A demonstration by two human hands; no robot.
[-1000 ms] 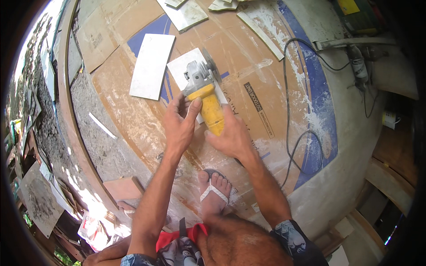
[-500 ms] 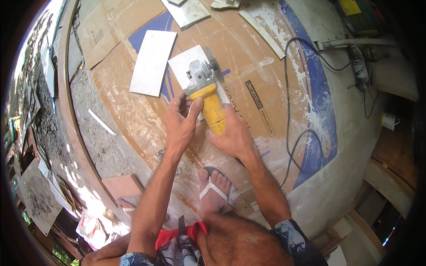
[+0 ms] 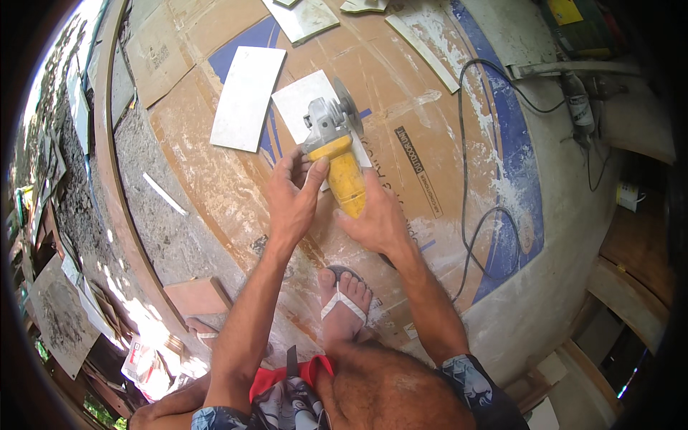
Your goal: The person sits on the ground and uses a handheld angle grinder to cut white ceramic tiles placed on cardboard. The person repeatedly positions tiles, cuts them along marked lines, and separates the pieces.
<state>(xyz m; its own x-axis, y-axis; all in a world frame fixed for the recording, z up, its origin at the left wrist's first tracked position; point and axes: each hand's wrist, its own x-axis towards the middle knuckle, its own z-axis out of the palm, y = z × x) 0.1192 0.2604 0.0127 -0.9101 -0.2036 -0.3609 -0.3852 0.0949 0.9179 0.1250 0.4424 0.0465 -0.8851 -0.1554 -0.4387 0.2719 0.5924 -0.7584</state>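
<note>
Both hands hold a yellow angle grinder [image 3: 342,174] with a grey metal gear head and a thin disc at its far right side. My left hand [image 3: 292,193] pinches the yellow body just behind the gear head, thumb on top. My right hand [image 3: 380,215] wraps the rear of the body from the right, its fingers mostly hidden beneath. Under the grinder lies a white tile piece [image 3: 295,97], partly covered by the tool. To its left a larger white rectangular tile [image 3: 247,100] rests flat on the flattened cardboard [image 3: 401,93].
A black cord [image 3: 464,172] loops across the cardboard's right side. More tile pieces [image 3: 304,20] and a narrow tile strip [image 3: 423,54] lie at the far side. A plastic bottle [image 3: 577,104] stands at the right. My sandalled foot [image 3: 345,304] is close below the grinder.
The grinder and both hands keep almost the same place and grip. Only a very slight shift of the whole view shows.
</note>
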